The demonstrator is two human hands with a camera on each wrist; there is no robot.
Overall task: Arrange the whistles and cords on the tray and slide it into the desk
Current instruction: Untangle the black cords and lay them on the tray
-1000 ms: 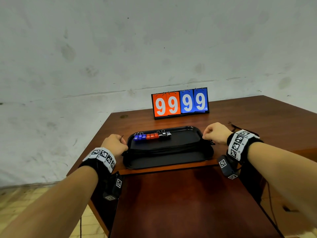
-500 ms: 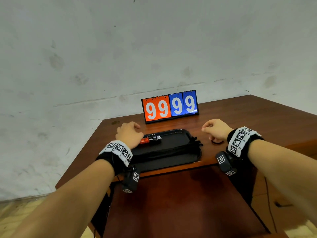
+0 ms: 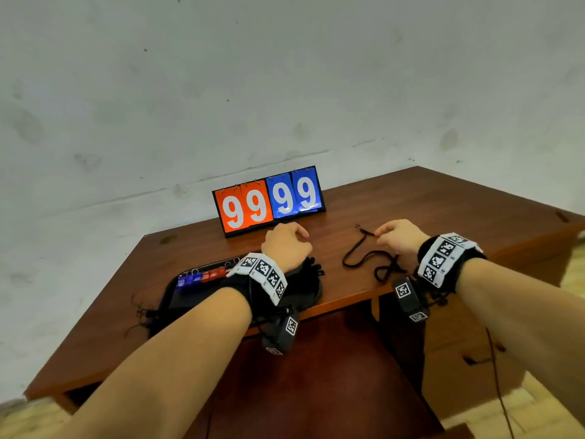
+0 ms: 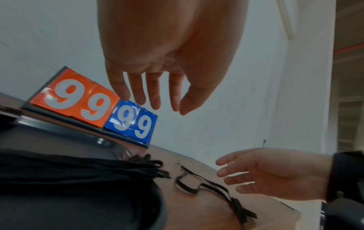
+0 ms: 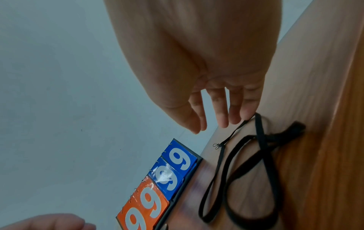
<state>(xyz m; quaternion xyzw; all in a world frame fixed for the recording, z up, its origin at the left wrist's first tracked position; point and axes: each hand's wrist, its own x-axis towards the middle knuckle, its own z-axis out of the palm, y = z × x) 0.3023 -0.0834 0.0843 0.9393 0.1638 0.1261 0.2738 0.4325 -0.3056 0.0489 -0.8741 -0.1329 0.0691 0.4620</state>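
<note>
The black tray (image 3: 317,293) lies on the desk's front left, with blue whistles (image 3: 186,279) and red whistles (image 3: 213,274) in a row along its far rim. A bundle of black cords (image 3: 311,267) lies across the tray. My left hand (image 3: 286,240) hovers over the tray's far right end, its fingers (image 4: 155,102) hanging loose and holding nothing. One loose black cord (image 3: 383,274) lies on the bare wood right of the tray. My right hand (image 3: 384,232) is over it, fingers extended, one fingertip (image 5: 246,115) touching the cord (image 5: 263,140).
A flip scoreboard (image 3: 269,201) reading 99 99 stands at the back of the brown desk (image 3: 443,217) against the wall. A lower brown panel (image 3: 316,375) sticks out under the desktop's front edge, with drawers (image 3: 468,359) to its right.
Both hands have left the tray's ends. The left hand crossed over the whistles to the tray's right end. The right hand moved right to the loose cord.
</note>
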